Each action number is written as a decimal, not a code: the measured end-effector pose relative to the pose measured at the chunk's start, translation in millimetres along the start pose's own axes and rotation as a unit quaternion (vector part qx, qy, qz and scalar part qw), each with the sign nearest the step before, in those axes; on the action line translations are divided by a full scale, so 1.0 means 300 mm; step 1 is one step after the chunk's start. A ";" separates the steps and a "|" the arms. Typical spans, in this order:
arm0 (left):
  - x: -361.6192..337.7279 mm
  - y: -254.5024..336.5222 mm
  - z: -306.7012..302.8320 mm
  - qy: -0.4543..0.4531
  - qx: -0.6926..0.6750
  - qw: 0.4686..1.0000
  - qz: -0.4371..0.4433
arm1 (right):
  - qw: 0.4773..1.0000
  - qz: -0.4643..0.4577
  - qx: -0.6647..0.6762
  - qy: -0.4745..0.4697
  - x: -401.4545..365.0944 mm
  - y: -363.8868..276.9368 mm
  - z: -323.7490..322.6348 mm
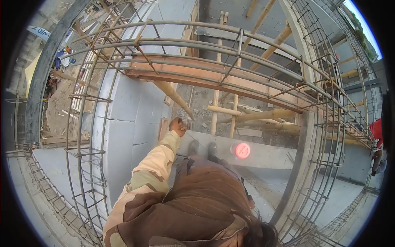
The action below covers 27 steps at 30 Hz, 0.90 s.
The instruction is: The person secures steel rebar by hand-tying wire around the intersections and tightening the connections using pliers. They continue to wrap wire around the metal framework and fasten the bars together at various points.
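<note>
My left hand (178, 126), in a camouflage sleeve, is out in front of my body with its fingers closed together. Thin dark lines like wire show beside the fingers; whether the hand grips them is too small to tell. Close to it are the grey block wall (121, 123) on the left and a slanting bamboo pole (175, 99). My right hand does not show. Below, my shoes (212, 150) stand at a pale concrete ledge (267, 155). A container with a round red lid (242, 150) is to their right.
A curved-looking rebar cage (185, 43) crosses ahead above an orange-brown formwork board (214, 78). More rebar cages rise at the left (84, 164) and right (329, 123). Bamboo props (216, 109) stand over rubble beyond the ledge. Another person in red (376, 129) is at the far right edge.
</note>
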<state>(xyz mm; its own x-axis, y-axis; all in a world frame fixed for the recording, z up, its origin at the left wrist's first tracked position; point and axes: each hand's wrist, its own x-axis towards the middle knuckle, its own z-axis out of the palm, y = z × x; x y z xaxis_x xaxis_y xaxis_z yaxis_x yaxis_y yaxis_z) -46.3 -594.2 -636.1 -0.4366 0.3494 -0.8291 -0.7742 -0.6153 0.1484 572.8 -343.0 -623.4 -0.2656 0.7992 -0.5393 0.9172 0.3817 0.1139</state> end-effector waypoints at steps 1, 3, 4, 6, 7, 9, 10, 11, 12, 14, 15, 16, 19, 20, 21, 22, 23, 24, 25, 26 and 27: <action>0.003 0.022 0.039 0.047 -0.001 0.999 -0.001 | 1.000 0.019 0.001 -0.004 -0.032 -0.023 0.000; 0.094 0.042 0.057 0.063 -0.030 0.997 0.031 | 0.998 0.052 0.021 -0.010 -0.085 -0.030 -0.008; 0.131 0.047 0.075 0.076 -0.063 0.993 0.065 | 0.997 0.065 0.035 -0.011 -0.104 -0.034 -0.011; 0.127 0.033 0.164 0.066 -0.020 0.990 0.127 | 0.994 0.089 0.065 -0.010 -0.131 -0.029 -0.009; 0.102 0.028 0.217 0.031 0.055 0.984 0.167 | 0.992 0.096 0.083 -0.007 -0.128 -0.038 -0.012; 0.134 0.044 0.263 -0.006 0.161 0.962 0.222 | 0.986 0.102 0.129 0.001 -0.113 -0.062 -0.033; 0.198 0.054 0.263 -0.008 0.195 0.952 0.234 | 0.984 0.095 0.151 0.004 -0.090 -0.102 -0.034; 0.309 0.027 0.247 -0.008 0.191 0.951 0.242 | 0.978 0.095 0.184 0.007 -0.092 -0.127 -0.071; 0.429 -0.024 0.233 0.118 0.358 0.878 0.296 | 0.971 0.093 0.219 0.010 -0.076 -0.148 -0.081; 0.470 -0.066 0.248 0.239 0.497 0.763 0.338 | 0.947 0.084 0.309 0.013 -0.044 -0.185 -0.132; 0.425 -0.097 0.236 0.281 0.566 0.695 0.343 | 0.927 0.079 0.367 0.012 -0.018 -0.219 -0.183; 0.350 -0.120 0.237 0.320 0.629 0.618 0.346 | 0.902 0.069 0.425 0.010 0.013 -0.251 -0.238; 0.049 -0.163 0.213 0.135 0.601 0.765 0.187 | 0.864 -0.057 0.500 0.025 0.156 -0.441 -0.429; -0.083 -0.216 0.248 0.032 0.571 0.818 0.065 | 0.874 -0.052 0.482 0.024 0.213 -0.538 -0.487; -0.106 -0.295 0.199 -0.067 0.511 0.854 -0.070 | 0.854 -0.104 0.509 0.005 0.245 -0.644 -0.549; -0.189 -0.346 0.210 -0.117 0.443 0.862 -0.215 | 0.855 -0.180 0.486 -0.004 0.253 -0.764 -0.629; -0.263 -0.383 0.229 -0.139 0.415 0.862 -0.257 | 0.866 -0.241 0.439 -0.016 0.241 -0.881 -0.708; -0.306 -0.406 0.240 -0.160 0.385 0.859 -0.297 | 0.898 -0.267 0.350 -0.012 0.208 -0.996 -0.777; -0.338 -0.411 0.257 -0.159 0.382 0.861 -0.295 | 0.896 -0.346 0.278 -0.026 0.159 -1.101 -0.863; -0.363 -0.408 0.277 -0.185 0.301 0.900 -0.256 | 0.884 -0.420 0.202 -0.040 0.114 -1.181 -0.915; -0.375 -0.399 0.289 -0.210 0.217 0.929 -0.214 | 0.875 -0.428 0.212 -0.075 0.096 -1.239 -0.902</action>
<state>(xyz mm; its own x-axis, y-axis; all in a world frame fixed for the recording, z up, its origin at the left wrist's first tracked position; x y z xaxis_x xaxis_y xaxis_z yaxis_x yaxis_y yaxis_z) 55.8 -498.7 -513.9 -0.1163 0.7979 -0.5914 -0.9901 -0.0460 0.1327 143.9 -336.2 -455.7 -0.8967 0.2231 -0.3824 0.4375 0.5785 -0.6884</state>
